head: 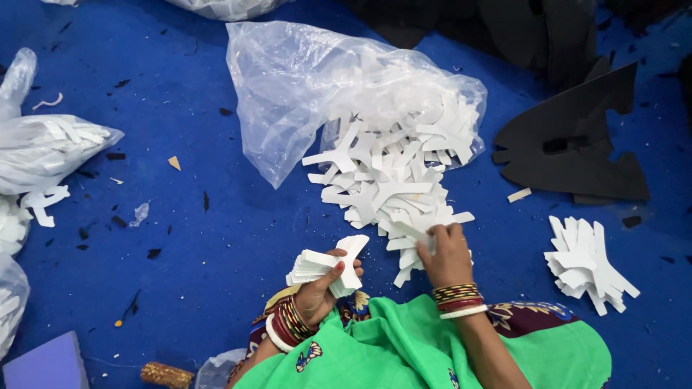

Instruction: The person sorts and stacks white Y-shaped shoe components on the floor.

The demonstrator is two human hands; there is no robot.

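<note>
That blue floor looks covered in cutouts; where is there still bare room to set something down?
The widest bare patch of blue floor lies left of the left hand, between the clear bag and the bagged pieces, with only small scraps. It is crowded around the loose white pile, right hand and fanned stack.

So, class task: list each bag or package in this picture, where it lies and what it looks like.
Large clear plastic bag: top centre, crumpled, spilling white cut-outs onto the blue floor.
Smaller clear bag: left edge, filled with white pieces.
Another clear bag: lower left edge, partly cut off.
No labels, signs or screens visible.
</note>
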